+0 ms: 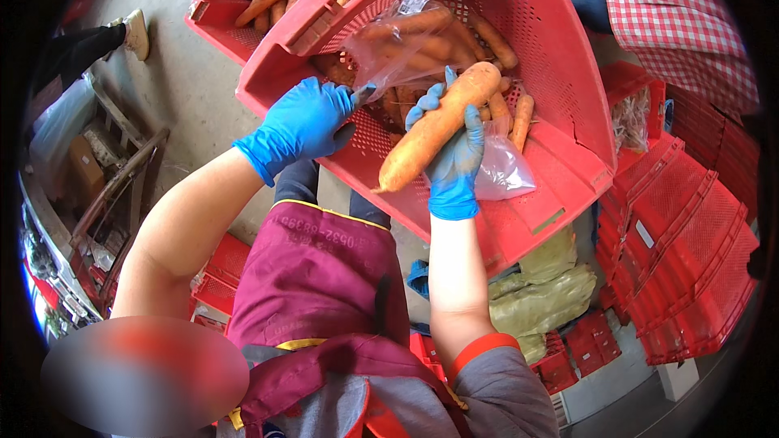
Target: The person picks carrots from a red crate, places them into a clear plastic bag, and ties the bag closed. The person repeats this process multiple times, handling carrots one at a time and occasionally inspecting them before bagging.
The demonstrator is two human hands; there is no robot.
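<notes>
My right hand (pixel 457 149), in a blue glove, is wrapped around a thick orange carrot (pixel 439 125) above a tilted red plastic crate (pixel 551 179). Its blunt end points away from me and its tip towards my body. At the crate's left side, my blue-gloved left hand (pixel 304 118) has its fingertips on the stretched edge of a clear plastic bag (pixel 389 52). Several carrots lie inside this bag, which bears a printed label. Loose carrots (pixel 522 120) rest in the crate, and another clear bag (pixel 504 170) lies under my right hand, partly hidden by it.
A second red crate (pixel 213 24) with carrots adjoins at the upper left. Stacked red crates (pixel 669 225) stand on the right, below a person in a checked garment (pixel 669 12). Another person's shoe (pixel 137 35) shows at left. Pale green sacks (pixel 541 298) lie beneath the crate.
</notes>
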